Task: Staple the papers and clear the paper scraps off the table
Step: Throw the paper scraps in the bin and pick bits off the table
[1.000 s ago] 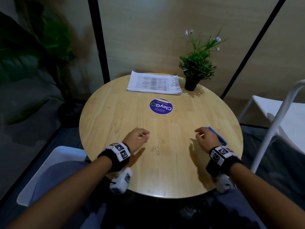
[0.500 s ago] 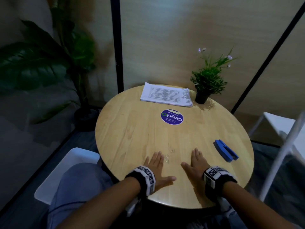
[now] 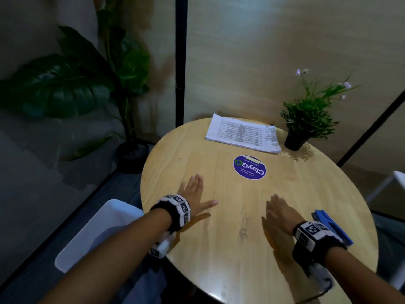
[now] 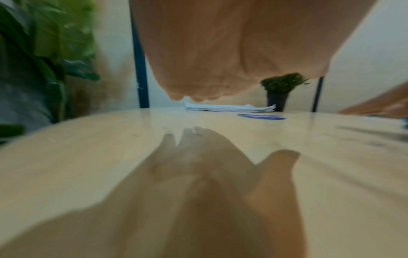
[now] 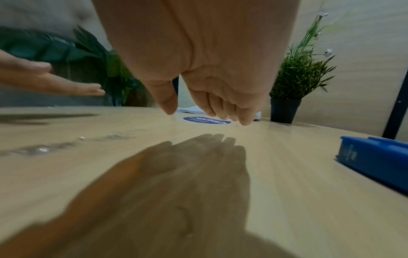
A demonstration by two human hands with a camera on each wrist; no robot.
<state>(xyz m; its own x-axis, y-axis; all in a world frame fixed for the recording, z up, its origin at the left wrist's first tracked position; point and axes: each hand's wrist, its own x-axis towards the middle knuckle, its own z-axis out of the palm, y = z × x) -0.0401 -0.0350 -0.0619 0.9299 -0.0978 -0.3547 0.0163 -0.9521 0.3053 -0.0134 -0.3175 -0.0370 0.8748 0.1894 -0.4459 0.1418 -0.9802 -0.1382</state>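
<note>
Round wooden surface (image 3: 285, 216), light grain, glossy enough to mirror both hands in the wrist views. Left hand (image 3: 192, 194) palm down over the near-left part, fingers straight and spread, thumb out, holding nothing. Right hand (image 3: 278, 212) palm down over the near-right part, fingers straight and close together, holding nothing. Hands well apart; between them a thin trail of small paper scraps (image 3: 243, 227) on the wood. From the wrist views, both palms just above the surface rather than flat on it; contact at the fingertips cannot be told.

Blue stapler (image 3: 335, 227) lying on the near-right edge, just beside the right wrist, partly hidden by the wristband. Stack of printed papers (image 3: 243, 133) flat at the far side. Small potted plant (image 3: 306, 119) in a black pot, just right of the papers. Round blue sticker (image 3: 249, 167) at the centre.

Room: pale wood-grain wall panels with black vertical frames (image 3: 181, 62); large-leaved floor plant (image 3: 87, 84) at far left; white chair (image 3: 96, 233) near left, beside the surface; dark floor.
</note>
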